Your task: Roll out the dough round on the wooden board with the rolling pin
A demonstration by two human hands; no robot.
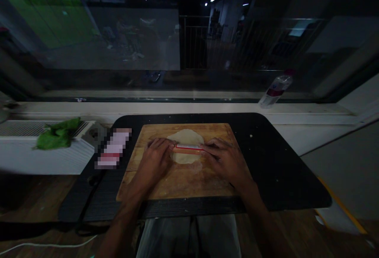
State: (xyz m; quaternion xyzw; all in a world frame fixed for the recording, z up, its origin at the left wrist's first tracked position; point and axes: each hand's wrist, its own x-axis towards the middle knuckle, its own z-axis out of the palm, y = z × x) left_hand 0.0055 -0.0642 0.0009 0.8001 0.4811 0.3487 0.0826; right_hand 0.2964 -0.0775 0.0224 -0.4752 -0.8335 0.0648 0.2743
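Note:
A flat, roundish sheet of dough (186, 135) lies on a wooden board (177, 185). Across its middle rests a rolling pin (189, 151) with a red-edged pale label. My left hand (159, 153) is closed over the pin's left end, fingers bent around it. At the right end, my right hand (223, 159) grips the pin in the same way. Both ends of the pin are hidden under my fingers. The dough shows above and below the pin, between my hands.
The board sits on a black table (275, 171). A blurred-out pinkish item (115, 147) lies left of it. A green cloth (59, 133) hangs over a white radiator (38, 159). On the windowsill stands a water bottle (276, 89). A strap (89, 200) trails off the table's left side.

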